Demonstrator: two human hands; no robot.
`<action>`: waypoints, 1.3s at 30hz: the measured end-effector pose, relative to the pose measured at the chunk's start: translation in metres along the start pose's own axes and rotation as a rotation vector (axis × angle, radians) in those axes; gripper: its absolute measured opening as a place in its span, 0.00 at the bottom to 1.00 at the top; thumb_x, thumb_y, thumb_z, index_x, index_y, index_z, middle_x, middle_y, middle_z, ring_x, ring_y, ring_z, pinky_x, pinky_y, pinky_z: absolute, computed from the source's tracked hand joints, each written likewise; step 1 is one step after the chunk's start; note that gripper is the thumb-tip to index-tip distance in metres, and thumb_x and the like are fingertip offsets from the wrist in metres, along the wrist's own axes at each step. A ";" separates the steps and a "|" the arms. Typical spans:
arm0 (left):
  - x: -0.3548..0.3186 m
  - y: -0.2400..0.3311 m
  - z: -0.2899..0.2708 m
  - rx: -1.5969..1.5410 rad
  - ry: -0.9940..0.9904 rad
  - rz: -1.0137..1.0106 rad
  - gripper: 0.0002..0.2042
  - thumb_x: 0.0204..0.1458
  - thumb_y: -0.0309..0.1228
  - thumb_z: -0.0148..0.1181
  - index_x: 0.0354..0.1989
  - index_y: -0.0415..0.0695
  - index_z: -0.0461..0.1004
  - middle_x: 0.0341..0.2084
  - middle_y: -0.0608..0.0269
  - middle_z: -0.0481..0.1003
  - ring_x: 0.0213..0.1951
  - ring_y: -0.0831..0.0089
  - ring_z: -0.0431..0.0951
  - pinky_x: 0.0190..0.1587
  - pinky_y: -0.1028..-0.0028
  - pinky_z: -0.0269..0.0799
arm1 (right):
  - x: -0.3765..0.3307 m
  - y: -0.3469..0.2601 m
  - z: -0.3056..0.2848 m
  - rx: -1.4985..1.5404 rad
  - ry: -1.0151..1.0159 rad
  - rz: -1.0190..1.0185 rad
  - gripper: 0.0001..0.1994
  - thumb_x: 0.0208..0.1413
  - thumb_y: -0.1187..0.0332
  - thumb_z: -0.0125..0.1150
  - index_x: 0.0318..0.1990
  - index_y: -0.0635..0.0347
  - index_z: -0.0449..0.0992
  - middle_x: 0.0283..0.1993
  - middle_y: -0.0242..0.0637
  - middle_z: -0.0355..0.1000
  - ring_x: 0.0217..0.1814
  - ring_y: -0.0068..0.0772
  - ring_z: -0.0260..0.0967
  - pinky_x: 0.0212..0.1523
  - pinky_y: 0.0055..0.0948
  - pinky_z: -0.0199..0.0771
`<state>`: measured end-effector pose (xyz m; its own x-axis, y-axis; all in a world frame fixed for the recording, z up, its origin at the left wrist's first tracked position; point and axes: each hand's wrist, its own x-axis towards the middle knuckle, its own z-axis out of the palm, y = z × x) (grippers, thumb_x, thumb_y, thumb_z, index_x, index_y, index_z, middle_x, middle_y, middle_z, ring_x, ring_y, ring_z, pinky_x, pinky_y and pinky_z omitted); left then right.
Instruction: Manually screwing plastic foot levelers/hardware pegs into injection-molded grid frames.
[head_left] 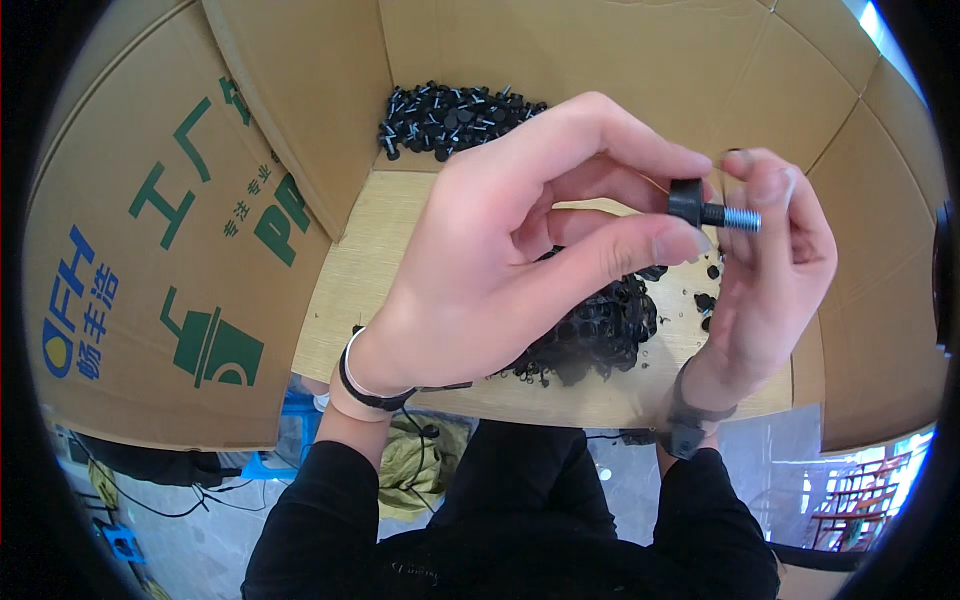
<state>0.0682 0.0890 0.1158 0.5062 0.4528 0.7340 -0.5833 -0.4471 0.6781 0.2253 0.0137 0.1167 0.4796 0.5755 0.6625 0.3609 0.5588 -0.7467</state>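
Observation:
Held up over the table is a black rubber foot with a threaded metal stud (690, 203), its round head pinched between the thumb and fingers of my left hand (470, 230). The stud points to the right, with a black collar at its base and bare bright thread at the end. My right hand (770, 265) is beside the thread, fingers curled in, slightly smeared. A dark spot shows at one of its fingertips; what it is I cannot tell. Below my hands, partly hidden by them, a heap of small black parts (600, 325) lies on the wooden table (350, 285).
Several more black studded feet (450, 120) are piled at the back left, against the cardboard wall (560, 45). Cardboard panels stand on the left (150, 330) and right (890, 270). Some loose black bits (705, 302) lie right of the heap. Cables (190, 500) run over the floor.

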 end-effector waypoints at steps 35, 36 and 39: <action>0.009 -0.018 0.002 0.004 0.162 0.014 0.20 0.49 0.12 0.61 0.52 0.32 0.68 0.47 0.53 0.72 0.48 0.71 0.77 0.50 0.74 0.77 | -0.003 -0.003 0.005 0.050 -0.052 0.114 0.08 0.57 0.70 0.65 0.38 0.66 0.74 0.24 0.19 0.60 0.22 0.08 0.46 0.24 0.15 0.39; 0.009 -0.020 -0.003 0.241 0.104 0.113 0.20 0.48 0.11 0.61 0.51 0.33 0.71 0.47 0.55 0.71 0.49 0.71 0.75 0.49 0.74 0.76 | -0.004 -0.004 0.005 0.040 -0.027 0.123 0.09 0.58 0.69 0.65 0.40 0.66 0.74 0.24 0.18 0.59 0.22 0.08 0.46 0.23 0.15 0.38; 0.009 -0.022 -0.002 0.450 0.091 0.217 0.19 0.45 0.11 0.63 0.47 0.37 0.77 0.46 0.59 0.67 0.48 0.72 0.74 0.49 0.76 0.75 | -0.004 -0.007 0.006 0.014 0.046 0.121 0.11 0.59 0.68 0.63 0.43 0.68 0.74 0.23 0.17 0.57 0.22 0.08 0.45 0.23 0.15 0.38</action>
<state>0.0841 0.1046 0.1076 0.3347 0.3685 0.8673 -0.3273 -0.8176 0.4737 0.2166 0.0114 0.1197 0.5555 0.6113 0.5637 0.2870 0.4953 -0.8200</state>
